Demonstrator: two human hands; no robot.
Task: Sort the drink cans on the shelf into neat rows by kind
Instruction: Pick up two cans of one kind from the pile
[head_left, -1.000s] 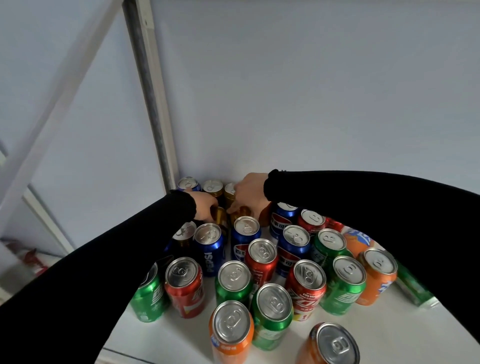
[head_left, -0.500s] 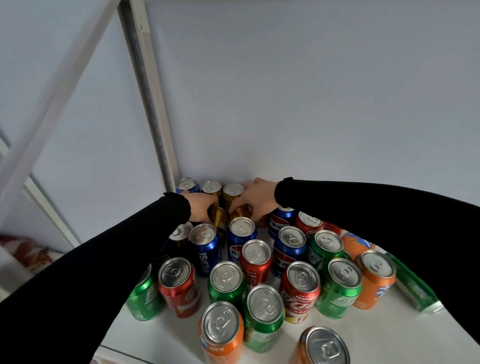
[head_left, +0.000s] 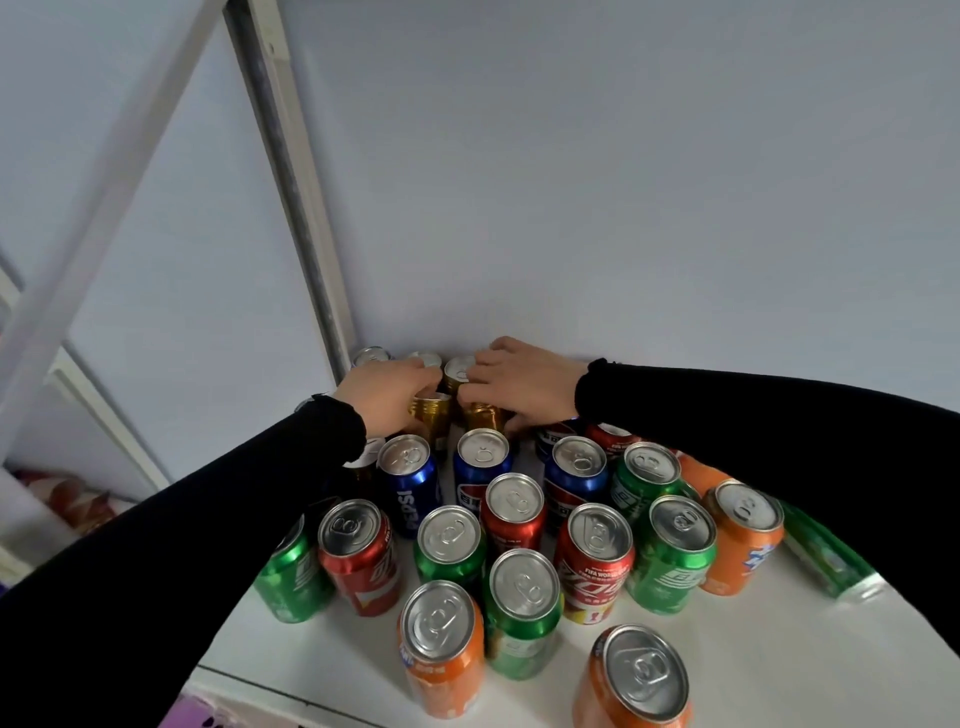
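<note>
Cans mostly unsorted: gold aluminium cans (head_left: 430, 415) gripped at the white shelf's (head_left: 322, 654) back corner by left hand (head_left: 382, 397) and right hand (head_left: 519, 384); blue, red, green, orange cans mixed in front.

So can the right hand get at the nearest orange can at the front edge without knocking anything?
Probably yes. That orange can stands apart at the white shelf's front with open space around it, though the right hand is now gripping a gold can at the back.

Cans crowd the shelf (head_left: 753, 665): one Pepsi can (head_left: 410, 483) at 11 o'clock of a Coca-Cola can (head_left: 597, 561); another can (head_left: 826, 556) lies toppled at 3.
</note>
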